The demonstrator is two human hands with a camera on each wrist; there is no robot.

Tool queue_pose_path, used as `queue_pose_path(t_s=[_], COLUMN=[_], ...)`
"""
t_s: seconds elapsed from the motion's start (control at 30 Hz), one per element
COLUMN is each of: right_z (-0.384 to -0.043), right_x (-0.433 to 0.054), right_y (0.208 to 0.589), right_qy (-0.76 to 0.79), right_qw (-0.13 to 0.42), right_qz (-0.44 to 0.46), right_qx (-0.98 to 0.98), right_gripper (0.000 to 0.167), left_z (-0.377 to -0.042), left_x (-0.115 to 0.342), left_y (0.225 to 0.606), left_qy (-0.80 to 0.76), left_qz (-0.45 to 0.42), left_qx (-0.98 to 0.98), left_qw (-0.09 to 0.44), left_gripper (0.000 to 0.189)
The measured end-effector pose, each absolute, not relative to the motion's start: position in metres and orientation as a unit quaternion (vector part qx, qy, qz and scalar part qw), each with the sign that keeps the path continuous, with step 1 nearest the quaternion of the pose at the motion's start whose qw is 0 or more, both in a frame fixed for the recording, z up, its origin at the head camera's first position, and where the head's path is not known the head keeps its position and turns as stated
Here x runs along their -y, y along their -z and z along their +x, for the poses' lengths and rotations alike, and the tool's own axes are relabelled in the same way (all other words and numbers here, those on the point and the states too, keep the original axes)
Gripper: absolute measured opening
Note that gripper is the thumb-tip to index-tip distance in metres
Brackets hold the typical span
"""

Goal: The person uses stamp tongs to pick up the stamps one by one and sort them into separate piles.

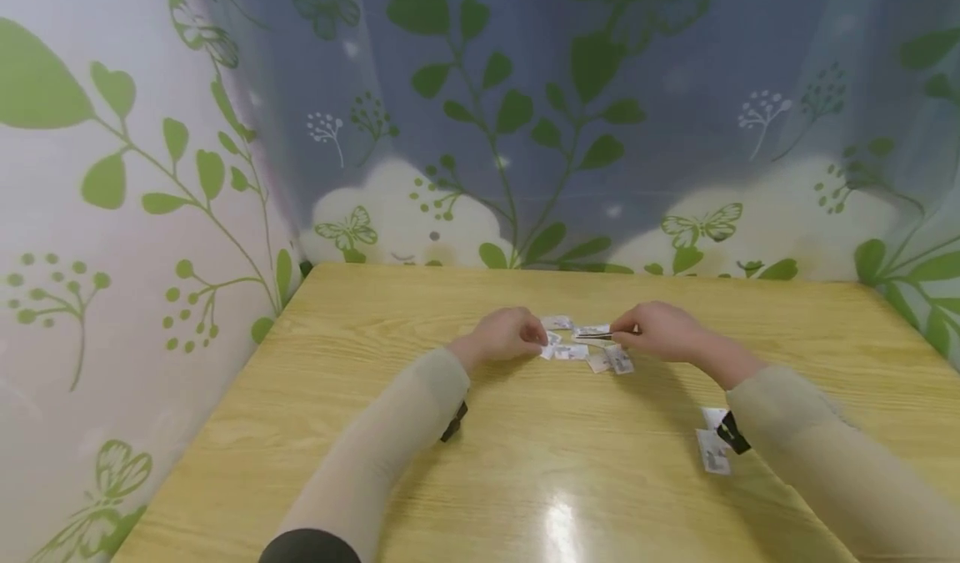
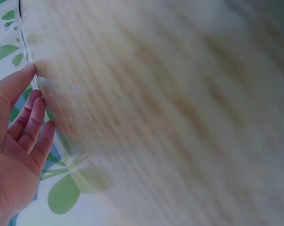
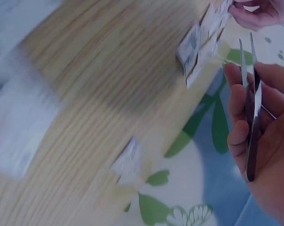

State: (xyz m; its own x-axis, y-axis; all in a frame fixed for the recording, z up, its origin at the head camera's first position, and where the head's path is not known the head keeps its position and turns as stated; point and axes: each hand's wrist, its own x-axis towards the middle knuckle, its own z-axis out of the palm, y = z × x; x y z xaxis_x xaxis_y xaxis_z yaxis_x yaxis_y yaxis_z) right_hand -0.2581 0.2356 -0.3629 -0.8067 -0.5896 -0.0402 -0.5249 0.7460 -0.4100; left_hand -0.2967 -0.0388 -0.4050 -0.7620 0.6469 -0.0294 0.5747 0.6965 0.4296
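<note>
Our right hand (image 1: 660,329) gripped slim, shiny, pointed metal tweezers (image 3: 251,153); our left hand (image 1: 504,336), fingers loosely bent, touched small white printed slips (image 1: 572,352).

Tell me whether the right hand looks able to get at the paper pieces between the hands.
Yes, most likely: the right hand holds tweezers pointing toward the paper pieces, and nothing visible blocks the way; the left hand is at their other side.
</note>
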Motion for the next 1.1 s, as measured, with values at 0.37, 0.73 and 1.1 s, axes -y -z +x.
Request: queue_pose_path(t_s=[0.37,0.73,1.1], right_z=[-0.265,-0.274,-0.283], right_x=[-0.215,-0.206,-0.193], right_y=[0.37,0.377,0.389], right_qy=[0.182,0.193,0.177], right_qw=[0.12,0.105,0.103], right_qz=[-0.248,-0.254,-0.252], right_qx=[-0.944,-0.942,-0.946], right_gripper=[0.025,0.022,0.022], left_z=[-0.296,-0.304,-0.301], left_x=[0.035,0.033,0.041], left_y=[0.403,0.403,0.409], left_qy=[-0.255,-0.22,-0.223], left_qz=[0.305,0.326,0.321], left_qx=[-0.912,-0.915,-0.916], left_qw=[0.103,0.091,0.088], left_gripper=[0.017,0.013,0.012])
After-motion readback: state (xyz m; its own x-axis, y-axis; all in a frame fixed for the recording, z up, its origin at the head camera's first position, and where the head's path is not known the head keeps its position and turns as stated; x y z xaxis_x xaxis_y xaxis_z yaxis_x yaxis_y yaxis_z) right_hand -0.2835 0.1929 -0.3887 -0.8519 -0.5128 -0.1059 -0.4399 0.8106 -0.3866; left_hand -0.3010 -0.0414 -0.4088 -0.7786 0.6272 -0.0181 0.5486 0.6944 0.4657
